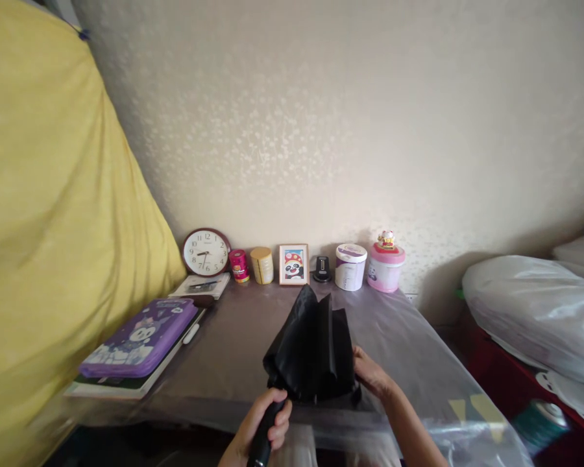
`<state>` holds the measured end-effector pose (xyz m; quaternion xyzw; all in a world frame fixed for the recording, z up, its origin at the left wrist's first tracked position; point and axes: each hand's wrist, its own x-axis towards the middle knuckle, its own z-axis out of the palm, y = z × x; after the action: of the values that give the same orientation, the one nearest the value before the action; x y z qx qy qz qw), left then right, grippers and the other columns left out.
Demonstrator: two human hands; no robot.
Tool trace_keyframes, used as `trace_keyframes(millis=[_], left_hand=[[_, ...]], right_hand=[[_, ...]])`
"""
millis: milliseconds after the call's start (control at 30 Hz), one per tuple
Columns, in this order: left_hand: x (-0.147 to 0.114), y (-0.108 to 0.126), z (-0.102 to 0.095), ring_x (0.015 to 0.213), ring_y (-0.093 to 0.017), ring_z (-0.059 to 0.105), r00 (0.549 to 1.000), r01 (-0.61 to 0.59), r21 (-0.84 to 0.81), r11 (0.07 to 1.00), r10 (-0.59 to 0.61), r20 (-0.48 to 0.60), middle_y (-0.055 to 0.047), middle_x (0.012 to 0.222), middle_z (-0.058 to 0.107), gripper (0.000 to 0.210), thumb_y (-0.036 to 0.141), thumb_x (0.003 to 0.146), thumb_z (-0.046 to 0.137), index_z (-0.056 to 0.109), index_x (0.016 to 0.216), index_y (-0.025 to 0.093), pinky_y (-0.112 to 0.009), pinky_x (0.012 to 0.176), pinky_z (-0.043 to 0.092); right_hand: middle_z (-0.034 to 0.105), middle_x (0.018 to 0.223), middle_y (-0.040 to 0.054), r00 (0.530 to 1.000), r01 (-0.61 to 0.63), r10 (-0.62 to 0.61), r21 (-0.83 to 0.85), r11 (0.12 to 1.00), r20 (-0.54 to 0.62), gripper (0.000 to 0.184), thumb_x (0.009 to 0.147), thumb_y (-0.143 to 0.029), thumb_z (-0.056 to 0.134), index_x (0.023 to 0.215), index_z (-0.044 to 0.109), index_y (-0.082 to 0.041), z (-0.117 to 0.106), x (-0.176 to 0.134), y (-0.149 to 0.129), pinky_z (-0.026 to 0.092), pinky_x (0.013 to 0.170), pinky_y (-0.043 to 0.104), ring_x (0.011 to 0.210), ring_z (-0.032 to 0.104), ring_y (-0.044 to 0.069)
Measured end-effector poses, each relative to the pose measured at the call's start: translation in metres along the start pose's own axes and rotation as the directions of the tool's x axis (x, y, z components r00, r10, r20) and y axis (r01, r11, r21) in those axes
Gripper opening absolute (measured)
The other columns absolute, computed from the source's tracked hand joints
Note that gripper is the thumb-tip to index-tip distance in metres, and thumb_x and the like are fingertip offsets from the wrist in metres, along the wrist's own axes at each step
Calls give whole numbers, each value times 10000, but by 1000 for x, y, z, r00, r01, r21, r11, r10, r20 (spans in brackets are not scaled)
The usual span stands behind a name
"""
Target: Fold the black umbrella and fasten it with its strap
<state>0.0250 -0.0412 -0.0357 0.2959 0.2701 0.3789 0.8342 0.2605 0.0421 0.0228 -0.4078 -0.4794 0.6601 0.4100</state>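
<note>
A black folding umbrella (316, 353) is held over the front of the table, its canopy loose and hanging in folds. My left hand (265, 421) is wrapped round the umbrella's black handle at the lower middle. On the canopy's right side, my right hand (370, 373) pinches the edge of the fabric. Parts of the right fingers are hidden behind the cloth.
Along the wall stand a round clock (206, 253), a red tin (239, 266), a yellow-lidded container (262, 266), a framed panda picture (294, 264) and two tubs (351, 267). A purple case (141, 337) lies on books at left. Plastic-wrapped bundles (530, 318) sit at right.
</note>
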Motion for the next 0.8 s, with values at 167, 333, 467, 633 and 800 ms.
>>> trace_keyframes(millis=[167, 333, 467, 633, 800], left_hand=[[3, -8, -12, 288, -30, 262, 978, 52, 97, 994, -30, -206, 57, 332, 301, 425, 477, 750, 463, 392, 473, 164, -154, 337, 215], [-3, -7, -5, 329, -43, 367, 915, 23, 213, 977, 65, -397, 47, 466, 456, 363, 505, 753, 517, 500, 741, 143, -151, 347, 308], [-8, -3, 7, 346, -120, 480, 853, 19, 325, 945, 155, -499, 63, 522, 527, 778, 461, 728, 601, 175, 1341, 244, -182, 326, 354], [-13, 0, 18, 306, -123, 467, 811, 50, 525, 849, 273, -518, 101, 443, 473, 958, 330, 736, 610, -79, 1401, 308, -162, 316, 330], [-14, 7, 14, 290, -49, 357, 921, -127, 201, 971, 191, -339, 89, 465, 470, 450, 406, 695, 622, 453, 1053, 193, -133, 299, 248]], right_hand=[[528, 528, -45, 996, -23, 57, -407, 913, 71, 197, 631, -269, 648, 765, 648, -125, -32, 4, -1, 279, 369, 150, 393, 365, 42], [512, 508, -43, 996, -43, -4, -500, 865, -93, 210, 579, -298, 673, 734, 667, -157, -65, -2, 11, 317, 416, 179, 439, 390, 71], [555, 551, -24, 991, -11, -60, -529, 848, -117, 216, 577, -347, 679, 706, 685, -174, -73, -11, 20, 329, 467, 196, 500, 416, 89], [582, 600, -11, 981, 24, -120, -512, 859, -155, 291, 579, -427, 688, 746, 700, -189, -74, -16, 27, 372, 504, 212, 546, 454, 116], [595, 672, 10, 969, 44, -147, -445, 895, -200, 368, 607, -491, 686, 784, 702, -169, -71, -22, 28, 424, 574, 220, 616, 495, 130]])
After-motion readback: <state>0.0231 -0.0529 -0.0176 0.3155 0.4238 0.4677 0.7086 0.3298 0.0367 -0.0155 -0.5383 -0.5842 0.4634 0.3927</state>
